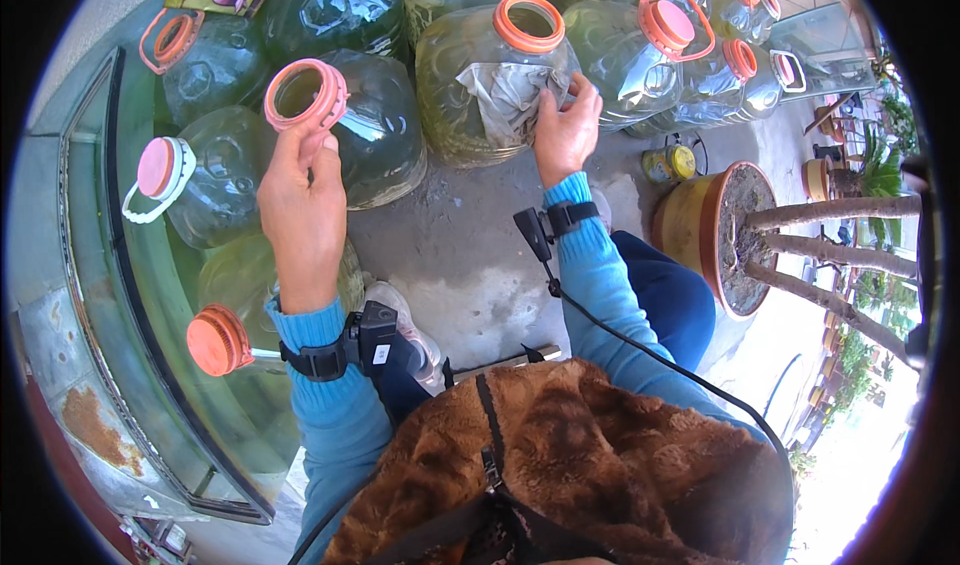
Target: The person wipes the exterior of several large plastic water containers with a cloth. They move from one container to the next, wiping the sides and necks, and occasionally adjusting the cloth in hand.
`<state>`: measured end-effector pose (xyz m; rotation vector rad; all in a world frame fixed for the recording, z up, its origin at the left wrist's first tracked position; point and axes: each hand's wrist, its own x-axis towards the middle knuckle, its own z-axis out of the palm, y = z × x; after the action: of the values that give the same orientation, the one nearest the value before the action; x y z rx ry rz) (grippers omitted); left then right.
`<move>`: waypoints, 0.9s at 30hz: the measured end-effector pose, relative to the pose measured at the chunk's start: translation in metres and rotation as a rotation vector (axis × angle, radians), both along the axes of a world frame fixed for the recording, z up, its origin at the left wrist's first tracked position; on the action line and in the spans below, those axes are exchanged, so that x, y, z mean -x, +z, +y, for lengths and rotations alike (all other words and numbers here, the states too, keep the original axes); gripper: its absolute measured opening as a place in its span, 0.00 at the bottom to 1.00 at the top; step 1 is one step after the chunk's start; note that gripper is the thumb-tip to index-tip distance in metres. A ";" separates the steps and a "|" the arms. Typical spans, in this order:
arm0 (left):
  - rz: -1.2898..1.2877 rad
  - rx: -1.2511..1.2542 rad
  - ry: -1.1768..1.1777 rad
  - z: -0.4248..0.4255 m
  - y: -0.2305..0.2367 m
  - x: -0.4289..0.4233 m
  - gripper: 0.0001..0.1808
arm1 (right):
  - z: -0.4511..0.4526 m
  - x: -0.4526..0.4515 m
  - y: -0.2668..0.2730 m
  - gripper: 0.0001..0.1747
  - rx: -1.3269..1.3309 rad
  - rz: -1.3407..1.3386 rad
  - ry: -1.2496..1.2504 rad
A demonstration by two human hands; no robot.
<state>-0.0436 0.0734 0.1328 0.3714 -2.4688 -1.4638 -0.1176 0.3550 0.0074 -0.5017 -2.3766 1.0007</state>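
My left hand [304, 212] grips the pink collar [336, 89] around the uncapped mouth of a large clear plastic jug [379, 137]. Greenish liquid shows inside it. With my right hand [568, 130] I hold a crumpled grey cloth [506, 100] against the side of a neighbouring jug [454, 92]. That jug has an uncapped orange neck ring [529, 23] and cloudy yellow-green contents. Both jugs stand upright on the concrete floor [457, 242], close together.
More jugs stand around, including one with a pink cap and white handle [159, 167] and one with an orange cap [219, 340]. A glass tank [127, 265] runs along the left. To the right are a yellow can [671, 164] and a potted tree [694, 235].
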 end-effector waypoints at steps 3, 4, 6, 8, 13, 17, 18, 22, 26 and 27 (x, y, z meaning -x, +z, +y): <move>-0.020 0.030 -0.017 0.004 -0.002 0.000 0.16 | 0.012 -0.014 0.010 0.30 -0.139 0.000 -0.041; -0.027 0.049 -0.028 0.006 -0.003 0.000 0.17 | 0.014 -0.017 0.014 0.30 -0.111 0.013 -0.017; -0.027 0.067 -0.039 0.011 -0.005 0.000 0.17 | 0.012 -0.023 0.020 0.29 -0.042 0.023 0.054; -0.038 0.079 -0.050 0.018 -0.009 0.001 0.17 | -0.001 -0.025 0.018 0.31 -0.133 0.134 0.196; -0.102 0.150 -0.078 0.031 -0.019 0.003 0.17 | -0.040 -0.017 -0.010 0.48 -0.220 -0.003 0.178; -0.147 0.202 -0.121 0.038 -0.026 0.002 0.17 | -0.041 -0.010 -0.018 0.51 -0.195 0.008 0.165; -0.159 0.209 -0.129 0.040 -0.027 0.002 0.17 | -0.039 -0.009 -0.018 0.50 -0.180 -0.009 0.158; -0.184 0.236 -0.140 0.046 -0.032 0.005 0.17 | -0.024 0.002 -0.020 0.44 -0.167 -0.050 0.155; -0.193 0.227 -0.134 0.052 -0.037 0.008 0.17 | 0.013 0.023 -0.034 0.38 -0.189 0.127 0.177; -0.193 0.253 -0.154 0.054 -0.039 0.009 0.17 | 0.026 0.032 -0.036 0.34 -0.157 0.119 0.194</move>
<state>-0.0526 0.1272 0.0940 0.2886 -2.8520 -1.1949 -0.1494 0.3806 -0.0288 -0.1515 -2.4045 0.8884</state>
